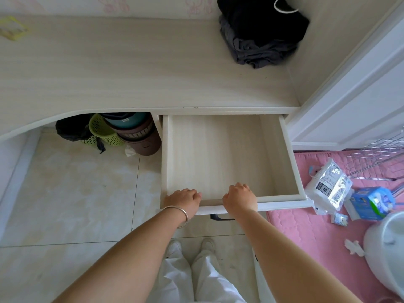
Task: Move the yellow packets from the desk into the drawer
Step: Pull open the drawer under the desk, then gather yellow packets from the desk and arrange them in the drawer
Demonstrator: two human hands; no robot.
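Drawer [220,158] is pulled well out from under the desk [131,68] and looks bare inside, so I'd say the step in hand is just getting it open before any packets move. Both hands sit on the near front rim: the left hand [183,199] with fingers curled over the edge at the left corner, the right hand [240,196] hooked over it near the middle, above the dark handle [220,218]. Each grips the rim and nothing else. If they keep pulling, I'd pull evenly with both so it doesn't rack sideways, and stop here, since it's already far enough out to drop things in. The only yellow packet [12,27] I can make out is way off at the far left corner of the desk against the wall, blurry, well apart from the drawer, so that's a long reach across. Room-wise the desk between is open except for a pile of dark clothes [260,33] at the far right. The drawer's right side runs close to the white door [349,101], and the left side is near the baskets [109,132] tucked under the desk.
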